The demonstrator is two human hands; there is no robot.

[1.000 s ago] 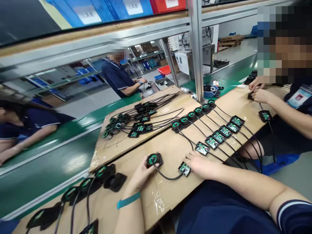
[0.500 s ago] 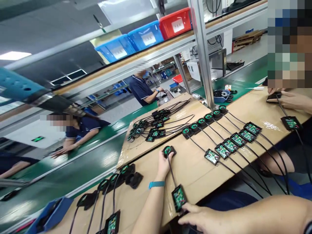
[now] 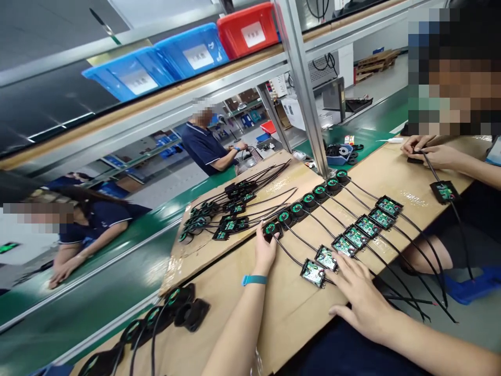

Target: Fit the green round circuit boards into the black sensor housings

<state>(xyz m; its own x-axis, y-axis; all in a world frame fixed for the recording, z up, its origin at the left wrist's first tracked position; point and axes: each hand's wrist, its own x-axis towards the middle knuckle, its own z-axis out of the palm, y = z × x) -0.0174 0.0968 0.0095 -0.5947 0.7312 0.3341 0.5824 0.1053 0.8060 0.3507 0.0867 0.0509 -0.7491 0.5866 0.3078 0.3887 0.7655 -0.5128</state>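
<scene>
My left hand [image 3: 265, 249], with a teal band at the wrist, grips a round black housing [image 3: 271, 228] with a green board inside, at the near end of a row of similar housings. A cable runs from it to a black case with a green circuit board [image 3: 313, 272]. My right hand [image 3: 358, 290] is spread, palm down, its fingertips at the neighbouring board case [image 3: 326, 258]. Several more board cases continue up and to the right, their cables hanging over the table edge.
Tangled cabled units [image 3: 235, 222] lie on a cardboard sheet behind. More housings [image 3: 156, 313] stand at lower left. A metal post [image 3: 305, 89] and a shelf with blue and red bins [image 3: 248, 32] rise ahead. At right, a person's hands [image 3: 434, 154] hold a similar part.
The housing and its board case have moved right, from apart to the near end of the row. My right hand has left that case and spread out over the neighbouring cases.
</scene>
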